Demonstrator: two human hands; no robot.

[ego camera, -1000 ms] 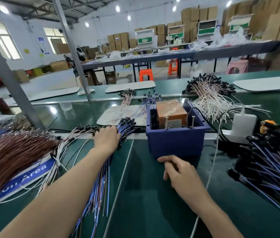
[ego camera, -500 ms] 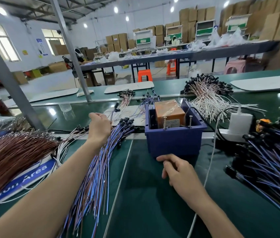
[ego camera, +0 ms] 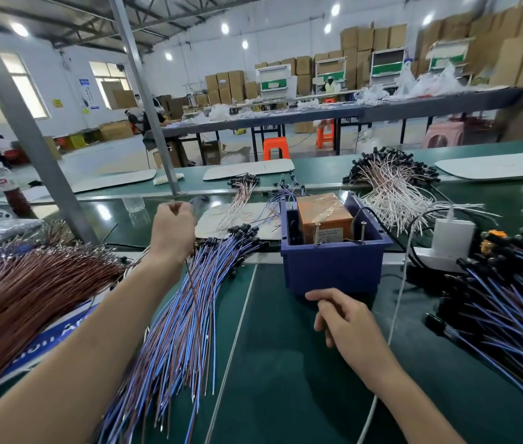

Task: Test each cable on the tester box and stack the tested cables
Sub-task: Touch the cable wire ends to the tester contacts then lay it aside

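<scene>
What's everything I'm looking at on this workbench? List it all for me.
table: one, green, underneath everything
tester box: one, blue, centre, orange block inside
blue-and-brown cables: one bundle, left of box
brown cables: one bundle, far left
blue cables: one pile, far right
white cables: one pile, behind box
charger: one, white, right of box
stools: two, orange, beyond table
left hand: raised, pinching a single cable
right hand: resting on table before box, fingers loosely curled

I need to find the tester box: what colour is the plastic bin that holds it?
The plastic bin is dark blue; the head view shows it best.
</scene>
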